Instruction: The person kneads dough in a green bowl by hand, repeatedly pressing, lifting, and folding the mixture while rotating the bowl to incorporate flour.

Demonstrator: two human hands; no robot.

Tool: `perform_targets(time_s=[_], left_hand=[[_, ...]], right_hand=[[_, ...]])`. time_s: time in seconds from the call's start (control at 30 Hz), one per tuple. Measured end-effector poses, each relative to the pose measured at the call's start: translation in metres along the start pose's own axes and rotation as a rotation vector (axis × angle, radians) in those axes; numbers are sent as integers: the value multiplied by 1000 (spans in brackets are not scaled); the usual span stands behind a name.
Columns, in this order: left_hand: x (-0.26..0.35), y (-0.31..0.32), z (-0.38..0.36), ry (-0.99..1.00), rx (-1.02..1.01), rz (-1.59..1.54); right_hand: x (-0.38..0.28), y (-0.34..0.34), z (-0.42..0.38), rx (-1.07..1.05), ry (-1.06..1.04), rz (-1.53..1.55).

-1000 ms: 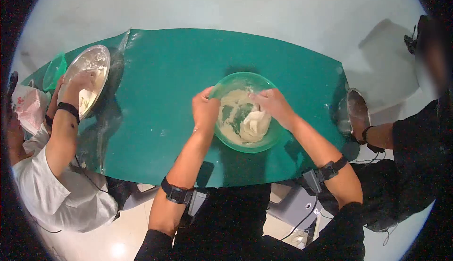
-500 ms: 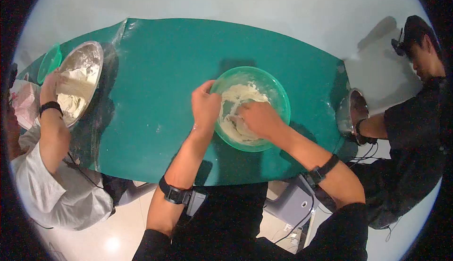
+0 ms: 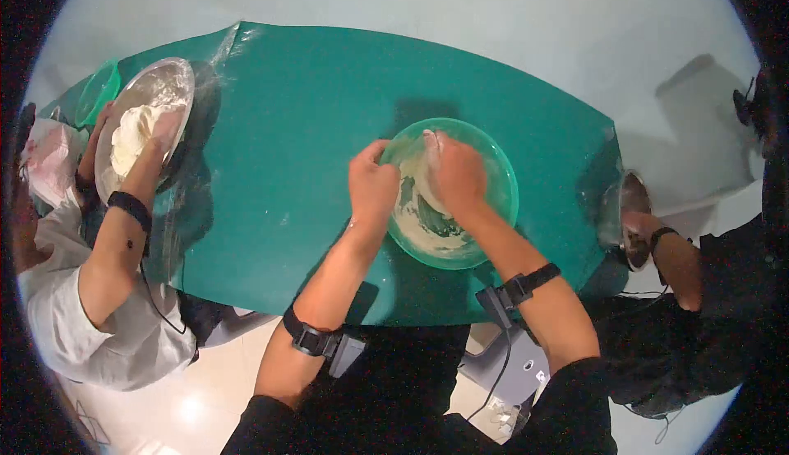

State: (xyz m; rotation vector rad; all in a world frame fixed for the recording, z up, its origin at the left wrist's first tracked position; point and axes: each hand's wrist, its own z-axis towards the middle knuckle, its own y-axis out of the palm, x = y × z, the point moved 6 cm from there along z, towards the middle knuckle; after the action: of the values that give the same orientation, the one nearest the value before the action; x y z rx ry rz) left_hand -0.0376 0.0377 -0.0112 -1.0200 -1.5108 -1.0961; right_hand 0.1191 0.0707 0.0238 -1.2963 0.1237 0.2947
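A translucent green plastic bowl [image 3: 503, 223] stands on the table in front of me. Pale, floury dough mixture [image 3: 417, 229] is smeared over its bottom and side. At the bowl's left rim, my left hand [image 3: 374, 188] is closed on the edge. My right hand [image 3: 460, 177] is inside the bowl near the far side, its fingers curled in and coated with whitish mixture. Whatever lies within those fingers is hidden.
The bowl rests on a green-covered table [image 3: 296, 126]. At left, a person in a light shirt works white dough [image 3: 131, 138] in a metal bowl [image 3: 187, 93], near a green container [image 3: 99, 93]. At right, another person's hand [image 3: 637, 223] is in a metal bowl [image 3: 631, 188].
My right hand has moved from the bowl's middle toward its far side, baring more of the bottom. My left hand keeps the rim. The person at left now has a hand on the dough.
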Motion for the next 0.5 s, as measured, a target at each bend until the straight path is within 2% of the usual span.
perform_targets(time_s=[0.1,0.2,0.3,0.5], left_hand=[[-5,-1,5,83,19,76],[-4,0,4,72,14,34],[-5,2,8,143,-22,58],[-8,2,6,26,-32,1]], right_hand=[[4,-13,-5,8,203,418],[20,-16,-4,-248,137,475],[30,-33,-3,-554,56,408],[18,-47,-19,-631,-22,212]])
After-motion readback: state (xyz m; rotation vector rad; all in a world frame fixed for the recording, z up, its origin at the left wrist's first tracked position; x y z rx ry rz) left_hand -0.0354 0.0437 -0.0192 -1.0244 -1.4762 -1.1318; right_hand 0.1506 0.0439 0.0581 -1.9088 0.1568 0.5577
